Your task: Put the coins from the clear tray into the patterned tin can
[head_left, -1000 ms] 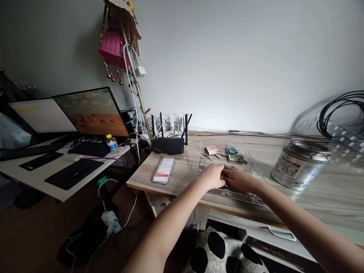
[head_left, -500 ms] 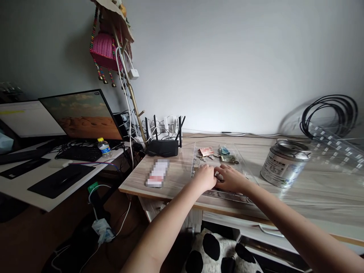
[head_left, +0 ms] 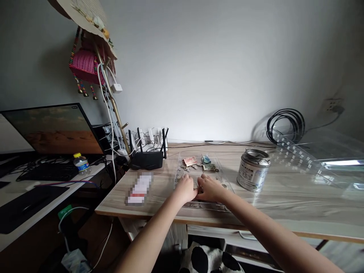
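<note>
A shallow clear plastic tray lies near the desk's front edge, with scattered coins in it. A reddish banknote, a blue-green banknote and a darker greenish banknote rest in its far part. My left hand reaches into the near part of the tray, its fingers curled down among the coins. Close beside it, my right hand is bent the same way, and the two thumbs nearly meet. What either hand's fingertips pinch is hidden or too small to make out.
Right of the tray stands a metal tin with a handle. Farther right are a black cable coil and a clear plastic organizer. A blurred-out phone-like item and a black router are on the left.
My view has turned right and tilted slightly up, so everything sits farther left and lower. Both hands stay over the tray's near part, with a slightly wider gap between their knuckles.
</note>
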Motion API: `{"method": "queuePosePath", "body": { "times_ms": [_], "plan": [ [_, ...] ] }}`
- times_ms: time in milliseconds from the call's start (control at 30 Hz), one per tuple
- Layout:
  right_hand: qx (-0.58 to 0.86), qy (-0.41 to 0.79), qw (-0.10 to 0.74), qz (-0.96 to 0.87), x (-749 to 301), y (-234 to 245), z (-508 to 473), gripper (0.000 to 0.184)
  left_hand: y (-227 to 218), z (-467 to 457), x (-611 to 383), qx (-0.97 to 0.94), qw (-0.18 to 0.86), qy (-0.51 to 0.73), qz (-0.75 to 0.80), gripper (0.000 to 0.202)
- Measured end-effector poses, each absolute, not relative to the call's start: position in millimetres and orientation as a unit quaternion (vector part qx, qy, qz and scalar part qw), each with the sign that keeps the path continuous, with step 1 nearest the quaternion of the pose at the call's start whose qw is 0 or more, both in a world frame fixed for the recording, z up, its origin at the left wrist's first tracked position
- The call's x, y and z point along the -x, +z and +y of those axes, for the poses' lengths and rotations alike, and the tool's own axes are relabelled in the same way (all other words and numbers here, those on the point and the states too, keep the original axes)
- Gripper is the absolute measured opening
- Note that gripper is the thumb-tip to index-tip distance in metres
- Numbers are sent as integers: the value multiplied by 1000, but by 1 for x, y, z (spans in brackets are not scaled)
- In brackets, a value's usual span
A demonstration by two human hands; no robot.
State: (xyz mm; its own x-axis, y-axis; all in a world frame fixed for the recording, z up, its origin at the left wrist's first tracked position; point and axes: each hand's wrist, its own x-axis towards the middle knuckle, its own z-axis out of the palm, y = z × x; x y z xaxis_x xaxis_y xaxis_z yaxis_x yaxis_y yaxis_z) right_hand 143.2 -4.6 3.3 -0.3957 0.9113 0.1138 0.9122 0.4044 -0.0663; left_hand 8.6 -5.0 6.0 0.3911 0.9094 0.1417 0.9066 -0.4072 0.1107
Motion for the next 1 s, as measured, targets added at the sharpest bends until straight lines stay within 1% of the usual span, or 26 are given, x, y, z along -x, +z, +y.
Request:
{"method": "queuePosePath", "body": {
  "times_ms": [167, 300, 500, 667, 767, 867, 933, 1000],
  "plan": [
    [547, 0, 45, -836, -143, 4, -8, 41, 7, -4, -9, -834, 24, 81, 545, 32],
    [533, -7, 28, -846, -140, 8, -12, 40, 9, -4, -8, -825, 65, 111, 550, 26],
    [519, -8, -3, -855, -136, 7, -10, 36, 4, 2, -9, -803, 123, 129, 569, 10],
    [495, 29, -11, -868, -136, 5, -8, 34, -3, 7, -7, -818, 116, 128, 549, 12],
    [498, 46, -10, -866, -136, 6, -8, 33, -8, 11, -4, -799, 144, 165, 560, 18],
    [514, 40, 5, -857, -137, 5, -5, 35, -11, 19, -2, -757, 229, 231, 566, 28],
    [518, 37, 23, -854, -137, 3, -2, 36, -10, 26, 1, -699, 324, 284, 570, 33],
    [515, 47, 48, -855, -138, 2, 1, 37, -5, 35, 4, -617, 445, 347, 548, 30]
  ]
}}
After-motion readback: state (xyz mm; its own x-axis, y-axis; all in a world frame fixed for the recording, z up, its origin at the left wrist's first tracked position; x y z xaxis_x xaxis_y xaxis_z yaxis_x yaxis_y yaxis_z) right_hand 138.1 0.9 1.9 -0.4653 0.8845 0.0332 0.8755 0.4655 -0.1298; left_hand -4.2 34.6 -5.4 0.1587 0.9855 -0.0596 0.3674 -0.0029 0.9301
